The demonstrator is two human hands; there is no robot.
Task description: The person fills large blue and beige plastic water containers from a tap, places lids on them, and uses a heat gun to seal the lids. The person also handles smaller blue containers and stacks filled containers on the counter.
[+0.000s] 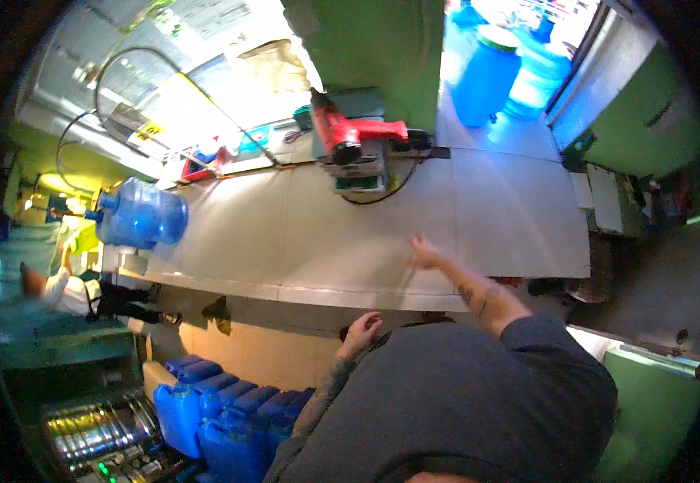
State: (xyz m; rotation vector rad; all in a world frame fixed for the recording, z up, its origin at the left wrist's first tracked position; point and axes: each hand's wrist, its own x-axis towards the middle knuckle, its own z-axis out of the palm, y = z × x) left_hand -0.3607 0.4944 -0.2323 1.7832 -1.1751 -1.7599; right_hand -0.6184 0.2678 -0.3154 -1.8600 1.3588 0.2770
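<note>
Over the pale countertop (350,241) hovers my right hand (425,252), slightly blurred, with its fingers apart and nothing visible in them. My left hand (362,332) hangs in front of the counter's near edge, close to my dark shirt, fingers loosely curled and no object seen in it. Beyond my right hand, a red pistol-grip power tool (374,128) with a black base rests at the back of the counter. Under it is a small boxy device (359,181), partly covered, with a dark cable (407,184) curving beside it.
A blue water bottle (144,212) stands at the counter's left end. Scissors (292,136) and a red basket (202,167) are by the window. A blue barrel (486,78) stands back right. Blue jerrycans (235,435) fill the floor behind left; a person (75,293) stands farther left.
</note>
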